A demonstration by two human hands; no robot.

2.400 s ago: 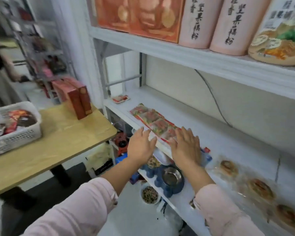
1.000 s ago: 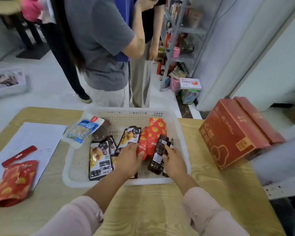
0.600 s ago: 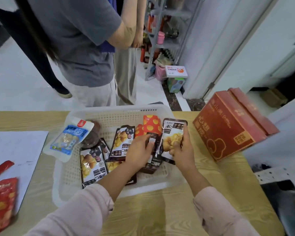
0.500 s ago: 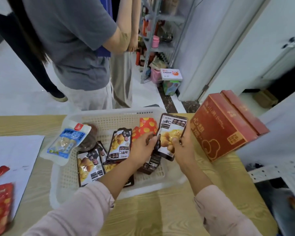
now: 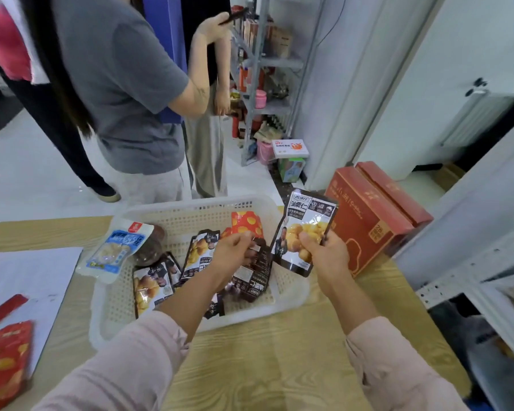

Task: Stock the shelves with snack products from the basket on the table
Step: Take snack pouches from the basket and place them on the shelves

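Observation:
A white plastic basket [image 5: 190, 212] sits on the wooden table [image 5: 264, 366] with several snack packets in it. My right hand [image 5: 324, 256] grips a dark chestnut packet [image 5: 306, 221] and holds it upright above the basket's right rim. My left hand [image 5: 235, 253] pinches the top of another dark packet [image 5: 255, 277] that still lies in the basket. More chestnut packets [image 5: 152, 286] lie at the basket's left, a red and yellow packet [image 5: 247, 223] at its back. A blue and white packet [image 5: 116, 247] leans over the left rim.
Red boxes [image 5: 368, 221] stand on the table right of the basket. White paper [image 5: 33, 280] and a red snack bag [image 5: 3, 360] lie at the left. People stand behind the table. The white shelf's edge [image 5: 487, 262] shows at the right.
I turned from the shelf to the table. My right hand took a chestnut packet out of the basket and raised it; my left hand took hold of another dark packet.

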